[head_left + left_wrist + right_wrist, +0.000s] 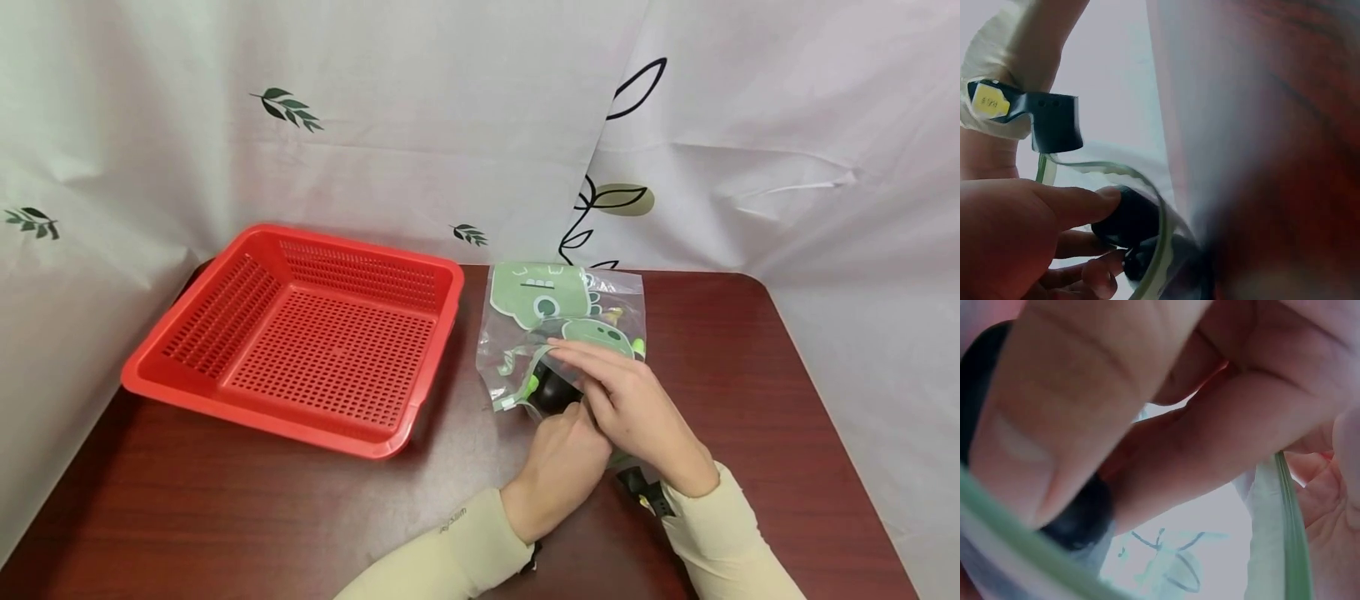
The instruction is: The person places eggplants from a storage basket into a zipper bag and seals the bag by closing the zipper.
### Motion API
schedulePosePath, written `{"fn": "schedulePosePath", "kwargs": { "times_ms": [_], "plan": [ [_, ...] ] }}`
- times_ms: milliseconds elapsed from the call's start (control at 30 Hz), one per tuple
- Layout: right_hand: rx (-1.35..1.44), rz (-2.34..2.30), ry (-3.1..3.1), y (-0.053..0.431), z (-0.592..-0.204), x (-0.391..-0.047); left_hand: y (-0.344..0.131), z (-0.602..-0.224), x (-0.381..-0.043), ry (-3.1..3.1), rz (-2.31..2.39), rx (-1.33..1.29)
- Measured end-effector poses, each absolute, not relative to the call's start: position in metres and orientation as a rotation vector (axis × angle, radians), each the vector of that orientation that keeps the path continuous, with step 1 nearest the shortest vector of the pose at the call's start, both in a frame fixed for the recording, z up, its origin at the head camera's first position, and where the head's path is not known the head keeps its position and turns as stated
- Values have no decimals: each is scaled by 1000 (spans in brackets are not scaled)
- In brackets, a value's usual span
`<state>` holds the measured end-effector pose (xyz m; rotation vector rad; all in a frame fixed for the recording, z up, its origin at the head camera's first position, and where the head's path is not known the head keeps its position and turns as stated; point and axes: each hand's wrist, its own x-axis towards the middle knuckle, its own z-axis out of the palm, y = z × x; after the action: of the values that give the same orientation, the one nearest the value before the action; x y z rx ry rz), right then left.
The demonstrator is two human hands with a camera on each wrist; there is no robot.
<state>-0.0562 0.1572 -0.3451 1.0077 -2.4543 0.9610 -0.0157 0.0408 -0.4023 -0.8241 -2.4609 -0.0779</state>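
A clear zip bag (486,350) with a green cartoon print lies on the table, its mouth toward me. My left hand (566,462) reaches into that mouth. In the left wrist view, its thumb and fingers pinch a glossy black rounded object (1132,215), whose kind I cannot tell. A second dark rounded object (1141,256) sits just below it. My right hand (626,400) lies over the bag's upper side, fingers straight, fingertips at the green zip strip. In the right wrist view, the zip strip (1294,537) rings the left hand and the dark object. Bright green bits (638,347) show inside the bag.
A red perforated plastic basket (427,392) stands to the left on the dark reddish wooden table (750,400). White cloth (375,108) with leaf prints hangs behind the table and along its sides. Each wrist wears a small black camera (1057,122).
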Motion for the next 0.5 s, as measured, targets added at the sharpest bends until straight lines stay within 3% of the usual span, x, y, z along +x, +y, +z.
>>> {"fn": "schedulePosePath", "kwargs": {
  "times_ms": [500],
  "plan": [
    [1010, 955, -2467, 159, -346, -58, 33, -385, -10, -2447, 55, -852]
  ]
}}
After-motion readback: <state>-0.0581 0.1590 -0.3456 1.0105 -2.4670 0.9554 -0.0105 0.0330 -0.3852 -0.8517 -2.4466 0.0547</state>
